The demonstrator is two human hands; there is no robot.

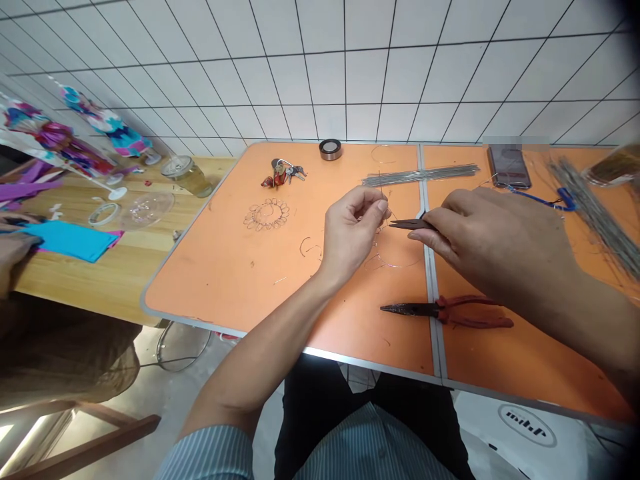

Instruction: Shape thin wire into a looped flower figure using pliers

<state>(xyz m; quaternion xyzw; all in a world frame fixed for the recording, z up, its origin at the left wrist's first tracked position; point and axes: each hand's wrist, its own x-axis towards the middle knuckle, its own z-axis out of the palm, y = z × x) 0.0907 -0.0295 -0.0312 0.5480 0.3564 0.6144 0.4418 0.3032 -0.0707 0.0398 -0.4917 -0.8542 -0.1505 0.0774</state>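
Observation:
My left hand (354,227) is closed in a pinch on a thin wire (380,183) above the orange table. My right hand (493,237) is wrapped round a pair of pliers (407,224), whose dark jaws point left and reach close to the left fingertips. Whether the jaws grip the wire is too small to tell. Below the hands, fine curved wire (400,265) shows faintly. Red-handled pliers (445,311) lie on the table nearer to me. Left of my left hand lies a wire ring with looped petals (267,215).
At the back are a roll of tape (330,149), keys (283,173), a bundle of straight wires (425,175) and a phone (509,167). More wires (600,213) lie right. Another person's hand (17,250) holds blue sheets (75,240) at the wooden table.

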